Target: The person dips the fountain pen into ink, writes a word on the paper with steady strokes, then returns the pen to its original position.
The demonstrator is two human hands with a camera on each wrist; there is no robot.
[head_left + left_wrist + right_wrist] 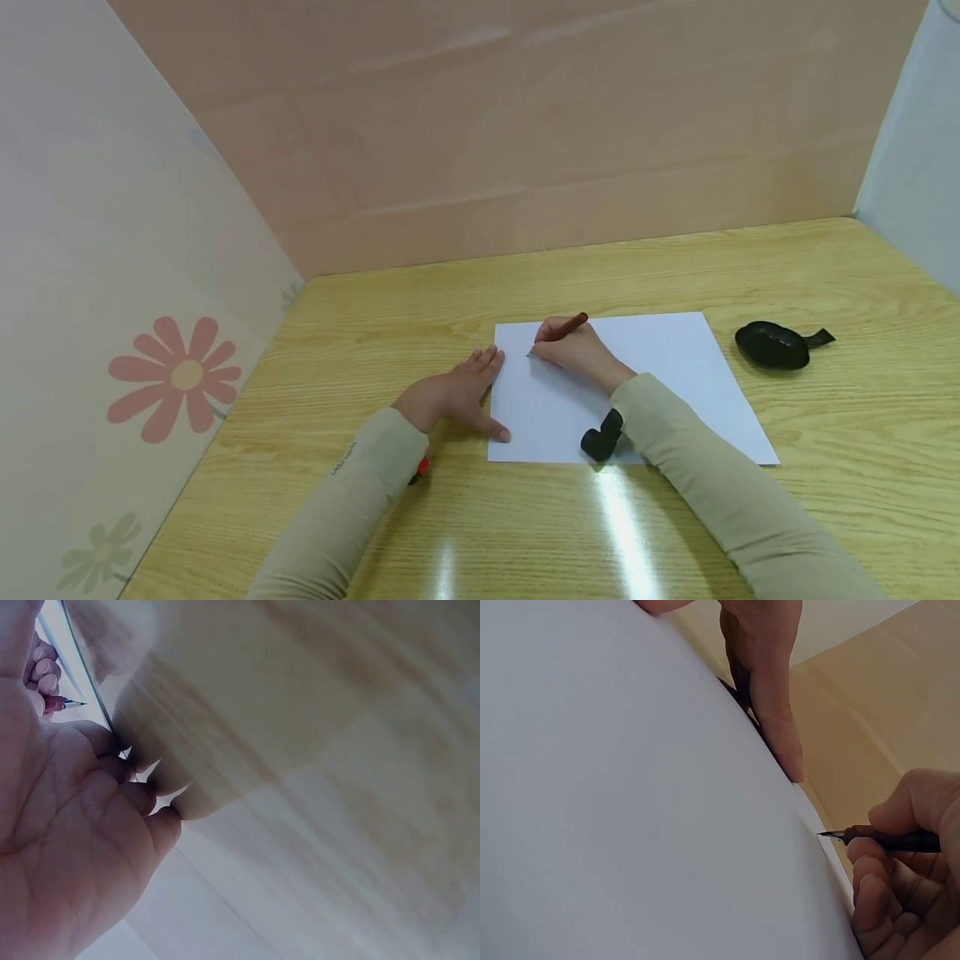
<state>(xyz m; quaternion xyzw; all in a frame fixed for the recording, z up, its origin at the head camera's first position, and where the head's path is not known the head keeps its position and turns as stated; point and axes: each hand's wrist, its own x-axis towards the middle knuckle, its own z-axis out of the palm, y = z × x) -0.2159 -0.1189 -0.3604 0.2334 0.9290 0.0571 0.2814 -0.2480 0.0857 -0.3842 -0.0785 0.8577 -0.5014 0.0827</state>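
Note:
A dark red fountain pen (572,325) is pinched in my right hand (573,354), its metal nib (832,835) right at the paper. Below the nib lies a white sheet of paper (637,350), with a short dark mark near its upper left. My left hand (468,392) rests flat at the sheet's left edge, thumb and fingertips on the paper and the palm over the table. In the left wrist view, the left palm (82,810) fills the left side, and the pen tip (73,703) shows beyond it.
A glossy black oval object (772,345) with a short tab lies right of the sheet. Black wrist gear (602,437) sits under the right wrist, over the paper's lower edge. Something small and red (423,466) shows by the left sleeve. Walls bound the wooden table (375,317).

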